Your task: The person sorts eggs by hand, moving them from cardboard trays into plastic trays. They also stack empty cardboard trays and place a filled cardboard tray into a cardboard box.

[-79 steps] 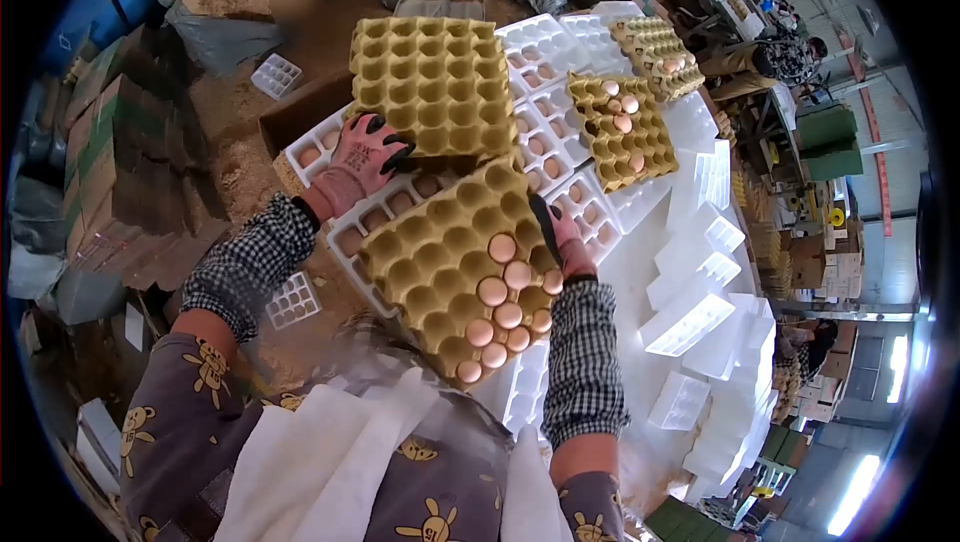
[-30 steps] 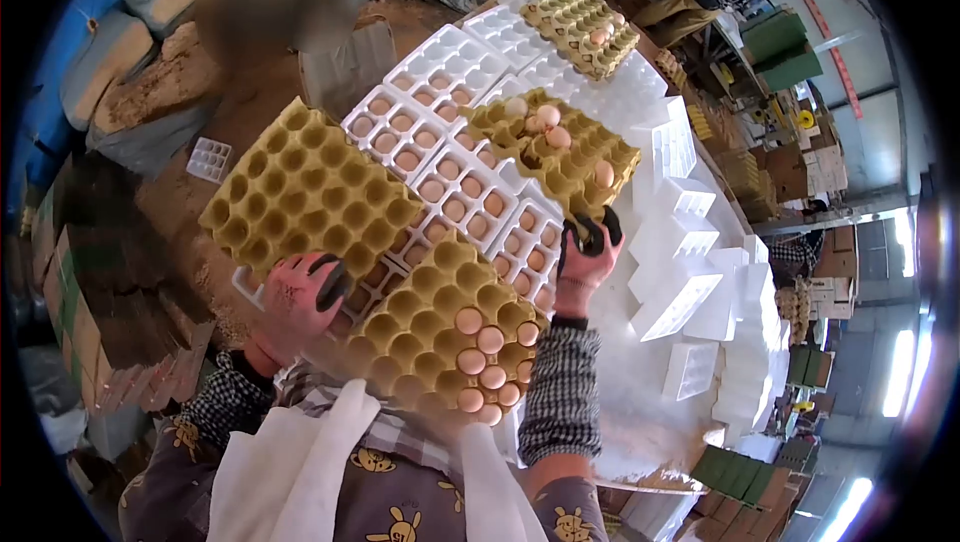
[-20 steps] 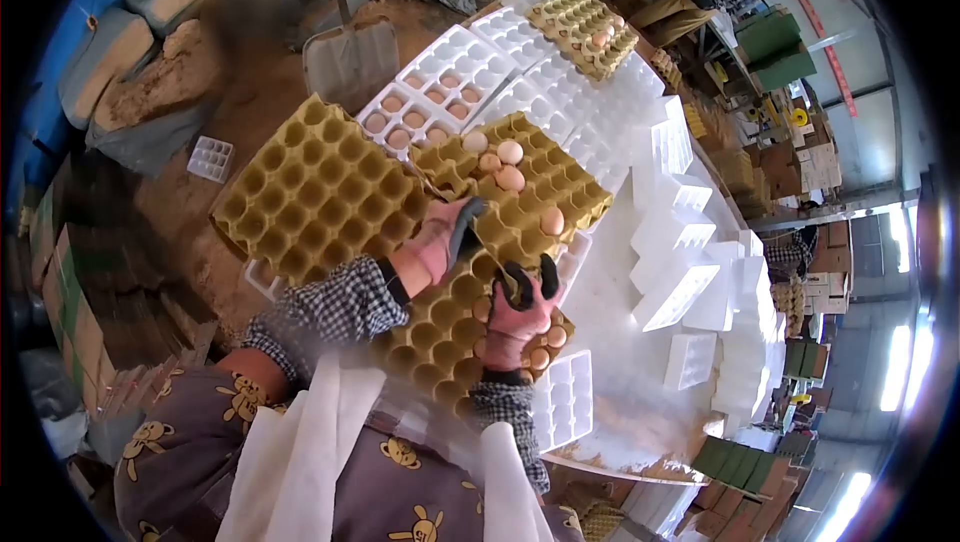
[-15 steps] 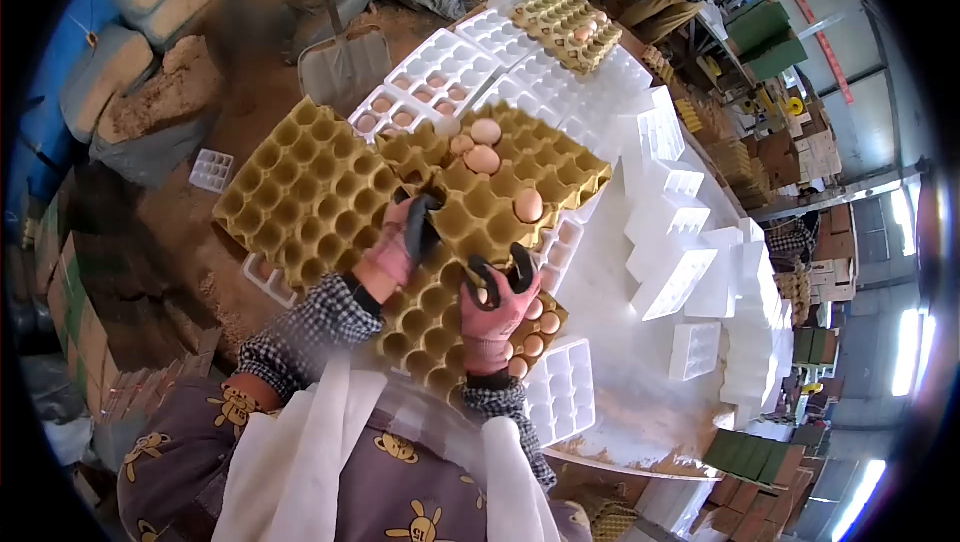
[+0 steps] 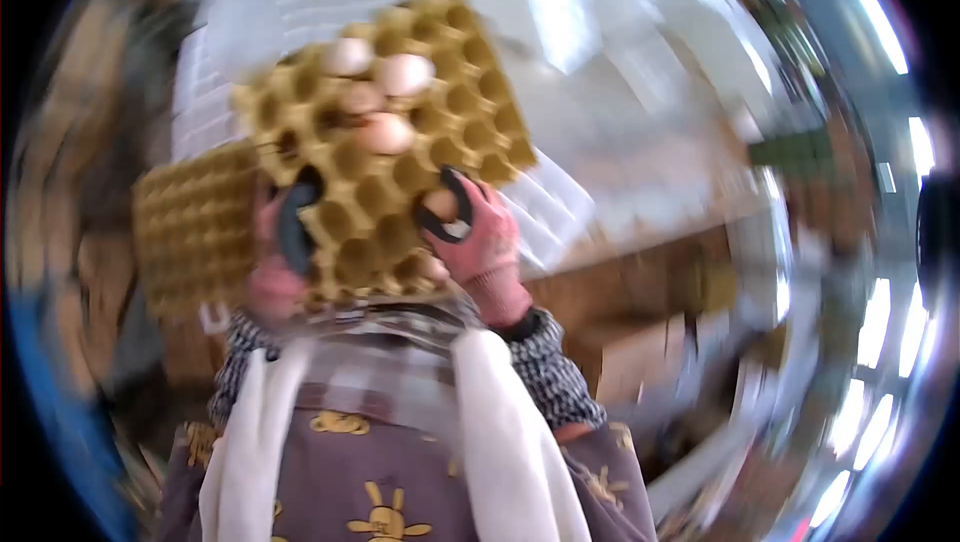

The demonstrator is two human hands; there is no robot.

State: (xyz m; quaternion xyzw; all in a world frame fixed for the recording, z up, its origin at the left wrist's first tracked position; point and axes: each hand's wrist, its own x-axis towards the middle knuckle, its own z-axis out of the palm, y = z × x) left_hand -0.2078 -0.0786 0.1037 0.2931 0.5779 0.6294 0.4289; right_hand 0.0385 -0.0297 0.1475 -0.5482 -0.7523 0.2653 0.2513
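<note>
A yellow-brown moulded egg tray [image 5: 462, 100] is tilted in front of me, bearing a pale egg [image 5: 349, 57], a pinkish egg [image 5: 405, 74], a darker egg piece or small egg [image 5: 362, 97] and another pinkish egg [image 5: 386, 133]. My left hand [image 5: 284, 247], in a pink glove with dark fingertips, is closed on its left edge. My right hand [image 5: 474, 232], gloved alike, grips the near right side. Between that thumb and forefinger shows a brown egg [image 5: 441, 206], apparently seated in the tray. One more egg [image 5: 435, 268] lies just below the right hand. Blur hides the fingertips.
Another egg tray [image 5: 190, 227] lies at the left. White plastic trays [image 5: 550, 204] show beside and behind the tray, on a pale tabletop [image 5: 640, 167]. Cardboard boxes [image 5: 640, 352] stand low at the right. Motion blurs the surroundings.
My view has swung round and blurred. The egg tray with the loose eggs now sits nearer my body and is turned. Both hands have closed in along its sides.
</note>
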